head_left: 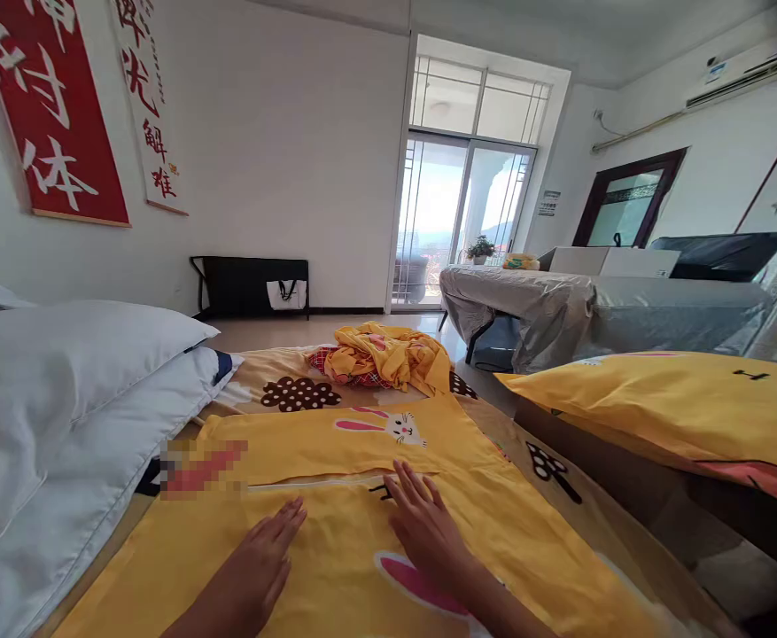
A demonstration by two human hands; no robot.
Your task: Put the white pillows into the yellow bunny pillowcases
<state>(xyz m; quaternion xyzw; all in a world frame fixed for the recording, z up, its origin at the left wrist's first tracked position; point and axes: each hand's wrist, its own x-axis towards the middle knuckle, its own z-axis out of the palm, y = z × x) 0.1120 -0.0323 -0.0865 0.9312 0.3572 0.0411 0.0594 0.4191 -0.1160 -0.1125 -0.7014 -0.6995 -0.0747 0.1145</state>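
A yellow pillowcase [335, 540] with a pink-eared rabbit print lies flat on the bed in front of me. My left hand [265, 554] rests flat on it, fingers stretched out and together, holding nothing. My right hand [424, 523] lies flat beside it, fingers spread, their tips near the folded edge and zip line of the pillowcase. A stuffed yellow pillow [680, 403] sits at the right.
White pillows [62, 390] are stacked at the left. A crumpled yellow and red cloth pile [381, 354] lies at the far end of the bed. Beyond stand a table under a grey cover [601, 310], a black bench [248, 283] and a glass balcony door [461, 221].
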